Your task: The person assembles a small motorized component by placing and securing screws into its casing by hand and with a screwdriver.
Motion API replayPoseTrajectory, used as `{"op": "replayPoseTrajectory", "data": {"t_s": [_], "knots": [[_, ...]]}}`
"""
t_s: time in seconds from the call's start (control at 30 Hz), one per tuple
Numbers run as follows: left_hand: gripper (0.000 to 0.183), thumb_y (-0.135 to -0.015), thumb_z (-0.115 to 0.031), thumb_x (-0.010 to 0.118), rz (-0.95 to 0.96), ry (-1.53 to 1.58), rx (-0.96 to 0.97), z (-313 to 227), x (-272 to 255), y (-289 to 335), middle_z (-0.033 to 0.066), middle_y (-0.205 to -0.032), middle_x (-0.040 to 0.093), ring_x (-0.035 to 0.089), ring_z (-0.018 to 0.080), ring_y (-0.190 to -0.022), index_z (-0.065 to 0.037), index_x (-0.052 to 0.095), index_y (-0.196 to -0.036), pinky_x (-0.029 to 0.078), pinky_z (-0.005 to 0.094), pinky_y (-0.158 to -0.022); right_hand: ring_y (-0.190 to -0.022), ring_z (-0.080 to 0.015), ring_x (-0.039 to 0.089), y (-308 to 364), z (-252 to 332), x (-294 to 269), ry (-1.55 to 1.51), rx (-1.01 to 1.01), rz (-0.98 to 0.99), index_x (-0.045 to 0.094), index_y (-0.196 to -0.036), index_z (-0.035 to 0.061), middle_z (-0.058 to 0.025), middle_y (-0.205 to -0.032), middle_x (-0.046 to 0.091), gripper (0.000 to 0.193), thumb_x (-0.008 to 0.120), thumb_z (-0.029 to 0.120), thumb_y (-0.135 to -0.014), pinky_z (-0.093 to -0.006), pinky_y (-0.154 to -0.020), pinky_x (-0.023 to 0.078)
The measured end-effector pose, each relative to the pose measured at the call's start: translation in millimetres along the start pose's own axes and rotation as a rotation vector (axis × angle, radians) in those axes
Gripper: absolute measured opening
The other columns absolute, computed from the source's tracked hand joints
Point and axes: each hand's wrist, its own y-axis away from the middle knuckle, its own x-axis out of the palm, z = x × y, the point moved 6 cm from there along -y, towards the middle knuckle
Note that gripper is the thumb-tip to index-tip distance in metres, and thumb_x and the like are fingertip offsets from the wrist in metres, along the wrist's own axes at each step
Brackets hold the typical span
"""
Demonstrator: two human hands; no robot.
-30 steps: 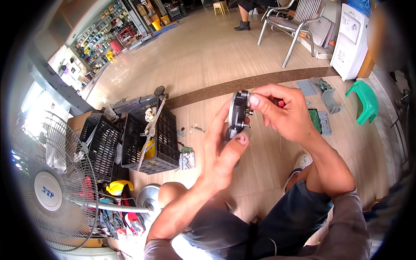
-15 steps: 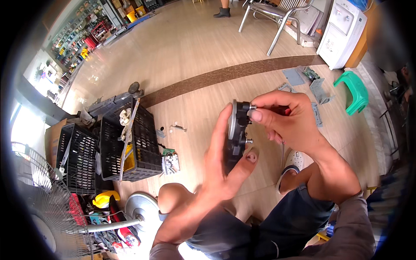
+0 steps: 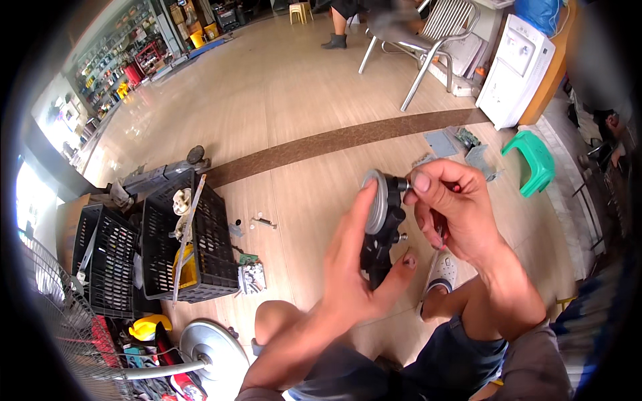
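My left hand grips a black plastic part from below, held up on edge in front of me. A round silver disc forms its left side, against my fingers. On its right side, my right hand pinches a small metal screw near the top between thumb and forefinger. A second screw sticks out lower down. Curled in my right hand's other fingers is a red-handled screwdriver, its thin shaft pointing down; the palm hides much of the handle.
Black plastic crates stand at the left, near a fan. Grey casing pieces and a green stool lie ahead right. Beyond are a metal chair, a water dispenser and another person's leg.
Both hands and the black part have shifted slightly right and down, and the disc faces me more. The view has tilted, showing more of the far floor. The right-hand pinch stays at the upper screw.
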Motion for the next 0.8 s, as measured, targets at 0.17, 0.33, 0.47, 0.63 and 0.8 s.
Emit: {"op": "replayPoseTrajectory", "data": {"t_s": [0.17,0.33,0.47,0.63,0.8], "knots": [[0.083,-0.074,-0.002,0.074,0.076,-0.030,0.061,-3.3,2.2,13.2,0.0238,-0.129,0.056,0.062,0.0294,-0.111,0.006,0.034,-0.146,0.050,0.0344,-0.091,-0.042,-0.0059,0.049,27.7,-9.2,-2.4,-0.002,0.121,0.018,0.070,-0.093,0.0034,-0.0034,-0.064,0.063,0.024,0.064,0.027,-0.098,-0.0207,-0.037,0.034],[0.081,-0.073,-0.001,0.074,0.187,-0.059,0.050,-12.6,-0.9,24.7,0.0238,-0.123,0.060,0.064,0.0284,-0.105,0.007,0.036,-0.145,0.052,0.0346,-0.087,-0.045,-0.0063,0.051,46.5,-10.8,-2.1,-0.009,0.123,-0.028,0.070,-0.096,0.0039,-0.0035,-0.067,0.065,0.021,0.064,0.024,-0.097,-0.0210,-0.038,0.034],[0.079,-0.079,-0.001,0.065,0.231,0.031,-0.108,-0.4,10.9,31.5,0.0159,-0.125,0.058,0.057,0.0161,-0.101,0.006,0.029,-0.149,0.047,0.0280,-0.085,-0.050,-0.0060,0.053,50.0,-10.1,-15.3,0.077,0.166,0.039,0.070,-0.097,0.0034,-0.0033,-0.073,0.067,0.017,0.066,0.020,-0.096,-0.0211,-0.040,0.036],[0.077,-0.080,0.005,0.065,0.144,0.158,-0.204,2.3,3.8,31.5,0.0140,-0.124,0.058,0.057,0.0141,-0.096,0.002,0.031,-0.149,0.048,0.0263,-0.080,-0.052,-0.0055,0.054,39.9,-13.7,-6.1,0.126,0.071,0.012,0.069,-0.097,0.0018,-0.0024,-0.075,0.067,0.013,0.068,0.014,-0.094,-0.0207,-0.041,0.037],[0.077,-0.085,0.003,0.063,0.138,0.393,-0.500,10.6,0.5,36.7,0.0097,-0.127,0.052,0.053,0.0141,-0.105,-0.003,0.028,-0.153,0.046,0.0281,-0.087,-0.056,-0.0049,0.056,31.1,-15.8,-0.1,0.225,-0.069,-0.015,0.069,-0.098,0.0005,-0.0028,-0.080,0.069,0.011,0.070,0.009,-0.091,-0.0208,-0.046,0.044]]}}
